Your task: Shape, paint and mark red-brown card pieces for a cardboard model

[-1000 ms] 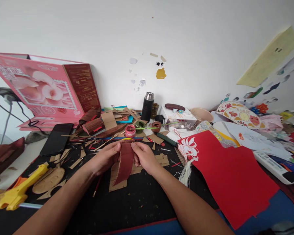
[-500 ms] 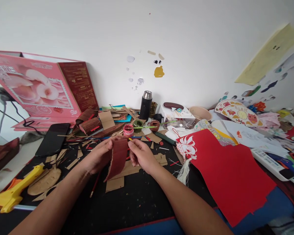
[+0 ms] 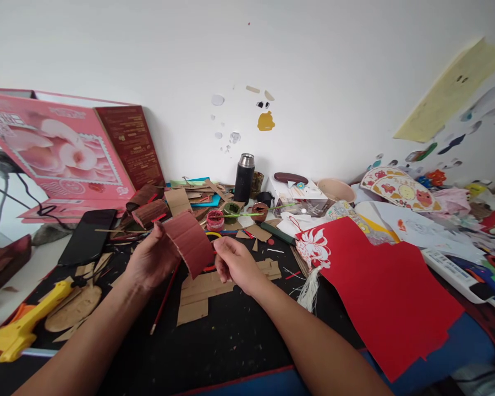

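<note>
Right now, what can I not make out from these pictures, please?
In the head view:
Hidden: most fingers of the left hand, behind the red-brown cardboard.
Hidden: whatever the right hand may hold, behind the hand itself.
Cut off: one end of the yellow tool, by the left edge.
Too small: fine print on the pink box.

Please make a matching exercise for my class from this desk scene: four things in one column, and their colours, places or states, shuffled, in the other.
Column one
1. Cardboard piece
2. Flask
3. Large sheet
4. Phone

Column two
A. Standing upright near the wall
B. Lying flat, in front of the pink box
C. Reddish brown, held in the left hand
D. Bright red, with a white tassel beside it

Right pairs: 1-C, 2-A, 3-D, 4-B
</note>
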Demonstrator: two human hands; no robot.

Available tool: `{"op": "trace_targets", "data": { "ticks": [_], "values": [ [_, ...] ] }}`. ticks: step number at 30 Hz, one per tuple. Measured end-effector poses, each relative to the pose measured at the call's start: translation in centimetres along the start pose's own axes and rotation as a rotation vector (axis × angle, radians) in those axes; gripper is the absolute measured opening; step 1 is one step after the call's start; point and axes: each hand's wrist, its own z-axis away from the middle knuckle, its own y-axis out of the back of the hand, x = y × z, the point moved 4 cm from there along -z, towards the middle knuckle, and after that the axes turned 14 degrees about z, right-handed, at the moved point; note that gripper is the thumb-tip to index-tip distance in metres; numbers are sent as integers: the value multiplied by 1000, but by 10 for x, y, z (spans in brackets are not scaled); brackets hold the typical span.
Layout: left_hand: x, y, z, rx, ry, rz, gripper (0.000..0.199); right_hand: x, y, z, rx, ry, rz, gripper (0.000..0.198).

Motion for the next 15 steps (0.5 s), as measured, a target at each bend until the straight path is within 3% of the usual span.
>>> {"op": "trace_targets", "data": {
  "ticks": [8,15],
  "values": [
    [8,-19,-1,-72,-95,99,53,-3,2,1,25,-33,-57,56],
    [6,-27,3,-42,-155,47,58,-4,6,1,58,-67,-155,58]
  ]
}}
